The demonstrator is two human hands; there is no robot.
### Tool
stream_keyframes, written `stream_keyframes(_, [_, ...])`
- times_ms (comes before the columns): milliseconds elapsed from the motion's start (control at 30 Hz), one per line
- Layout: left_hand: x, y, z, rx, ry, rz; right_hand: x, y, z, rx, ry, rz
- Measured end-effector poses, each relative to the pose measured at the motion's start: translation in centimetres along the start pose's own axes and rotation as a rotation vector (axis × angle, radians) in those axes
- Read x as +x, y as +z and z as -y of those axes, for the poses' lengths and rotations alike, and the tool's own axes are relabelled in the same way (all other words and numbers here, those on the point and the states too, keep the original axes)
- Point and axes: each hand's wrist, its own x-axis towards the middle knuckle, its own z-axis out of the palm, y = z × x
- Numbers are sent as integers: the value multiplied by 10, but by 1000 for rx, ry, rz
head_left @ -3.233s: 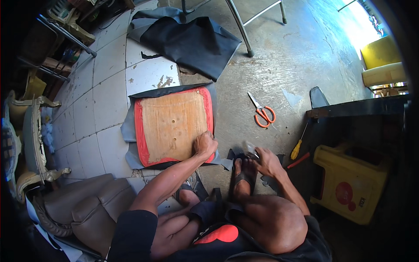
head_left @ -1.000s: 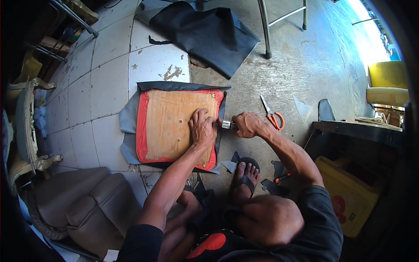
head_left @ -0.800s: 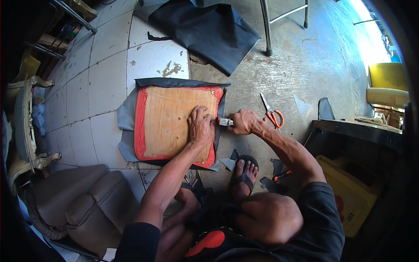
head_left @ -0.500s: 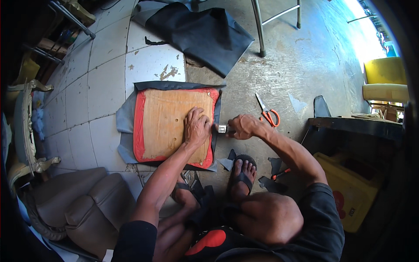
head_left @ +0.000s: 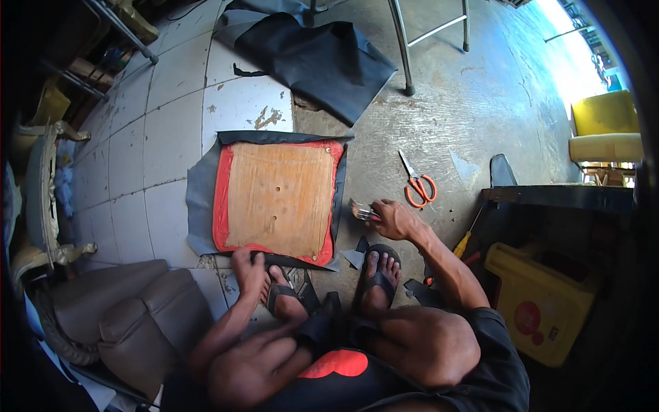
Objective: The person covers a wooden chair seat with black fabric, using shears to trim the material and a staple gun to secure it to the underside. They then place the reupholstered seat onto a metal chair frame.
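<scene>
A square seat panel lies on the floor, its bare wood facing up inside a red fabric border. Black-grey leatherette cover spreads out beneath it and past its edges. At the near edge, my left hand is closed on the cover, beside my left foot. Right of the panel, my right hand is closed around a short hand tool with a shiny metal head. The tool is held apart from the panel, and its exact kind is unclear. Beyond that hand lie orange-handled scissors with blades partly apart.
A large black leatherette sheet lies at the far side near a metal-legged stand. Offcuts lie by my feet. At right are a yellow-handled screwdriver, a dark low bench and a yellow crate. Brown cushions stand left.
My left hand has gone from the wooden face to the near edge and closed on the cover. My right hand has drawn slightly nearer and away from the panel, still holding the tool.
</scene>
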Motion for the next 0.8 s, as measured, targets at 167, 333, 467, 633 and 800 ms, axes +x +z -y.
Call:
stream_keyframes(167, [-2, -21, 35, -977, -751, -66, -48, 22, -17, 74, 233, -102])
stream_keyframes(333, [19, -22, 37, -1176, -577, -7, -72, 60, -34, -54, 492, -388])
stream_keyframes(467, [34, -22, -5, -1277, -160, 179, -101, 129, -129, -364, 512, -692])
stream_keyframes(633, [68, -80, -111, -1066, 257, 46, -116, 70, -42, -91, 664, -341])
stream_keyframes(800, [92, -170, -217, -637, 533, 439, -121, 8, -35, 463, 539, -279])
